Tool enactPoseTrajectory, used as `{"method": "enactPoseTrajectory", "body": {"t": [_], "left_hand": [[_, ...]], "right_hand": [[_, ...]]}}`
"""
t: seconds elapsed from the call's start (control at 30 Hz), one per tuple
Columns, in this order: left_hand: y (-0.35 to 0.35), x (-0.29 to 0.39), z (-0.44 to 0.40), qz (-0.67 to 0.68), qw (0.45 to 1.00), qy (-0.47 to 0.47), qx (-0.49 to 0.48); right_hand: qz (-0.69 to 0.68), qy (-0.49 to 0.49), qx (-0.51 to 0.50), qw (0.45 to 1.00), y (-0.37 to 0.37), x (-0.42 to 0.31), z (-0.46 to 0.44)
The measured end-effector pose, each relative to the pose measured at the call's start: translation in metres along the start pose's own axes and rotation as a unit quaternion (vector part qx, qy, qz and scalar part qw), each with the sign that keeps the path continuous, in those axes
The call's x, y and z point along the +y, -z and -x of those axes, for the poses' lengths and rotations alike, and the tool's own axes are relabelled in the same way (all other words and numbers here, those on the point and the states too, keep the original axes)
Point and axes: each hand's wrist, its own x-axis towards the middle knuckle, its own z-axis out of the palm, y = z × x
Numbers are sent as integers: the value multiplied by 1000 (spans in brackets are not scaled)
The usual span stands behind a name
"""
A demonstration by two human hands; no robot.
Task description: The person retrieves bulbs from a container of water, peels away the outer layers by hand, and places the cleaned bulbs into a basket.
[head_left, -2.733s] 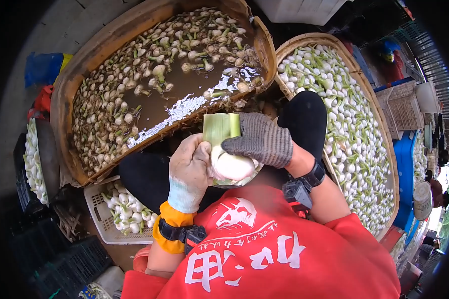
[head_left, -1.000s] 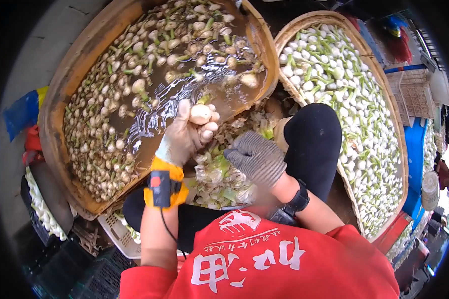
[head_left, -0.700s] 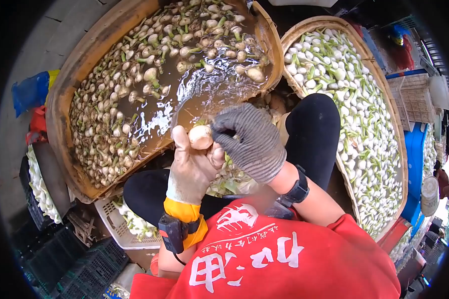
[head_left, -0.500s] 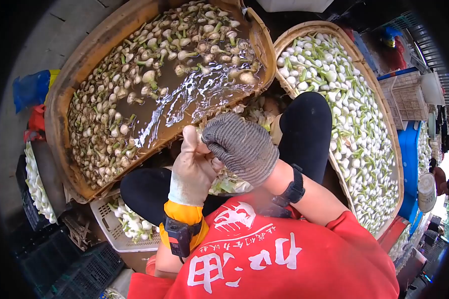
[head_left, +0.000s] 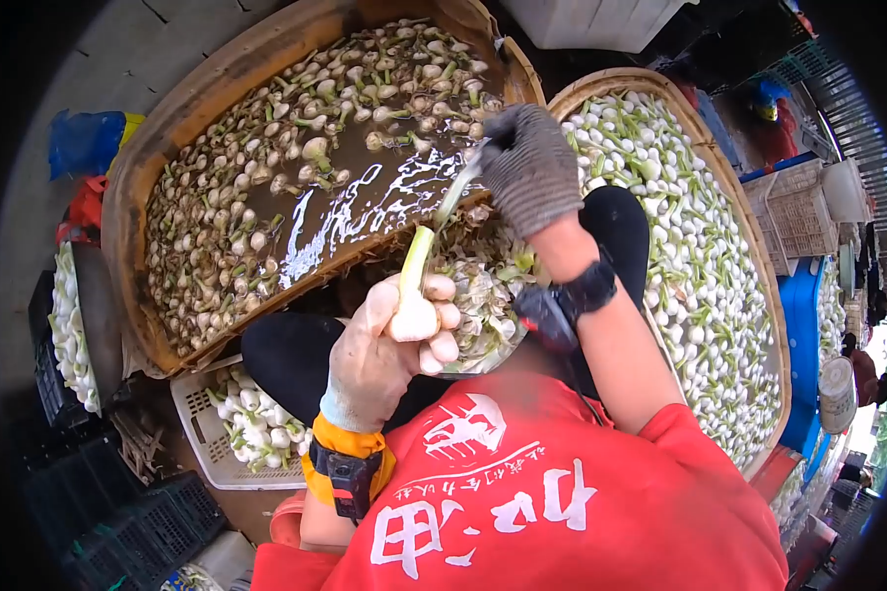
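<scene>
My left hand, in a pale glove, is closed around a peeled garlic bulb. The bulb is white, and its green stem points up and away from me. Higher and to the right, my right hand in a grey knit glove pinches a limp, pale green strip of garlic peel. The strip hangs just above the stem's tip; whether they touch I cannot tell. Below the hands lies a heap of peelings between my legs.
An orange-brown tub of water and unpeeled garlic stands ahead on the left. On the right is a long rimmed tray of clean bulbs. Near my left knee sits a white basket with peeled garlic. Dark crates stand at lower left.
My hands have moved apart: the right went up and right with a strip of peel, while the left turned, bringing the garlic bulb into sight.
</scene>
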Motion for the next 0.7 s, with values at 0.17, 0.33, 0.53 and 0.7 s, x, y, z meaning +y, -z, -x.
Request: {"method": "enactPoseTrajectory", "body": {"t": [0.17,0.33,0.53,0.7], "left_hand": [[-3,-2,9,-107,990,-48,78],[-10,0,6,-217,969,-36,114],[18,-24,-17,-238,960,-85,120],[52,-26,-28,-91,976,-149,129]], "right_hand": [[37,-93,-179,979,8,2,29],[-297,-170,-310,887,17,-23,81],[-29,-88,-346,934,21,-61,71],[-164,-146,-371,902,31,-51,71]]}}
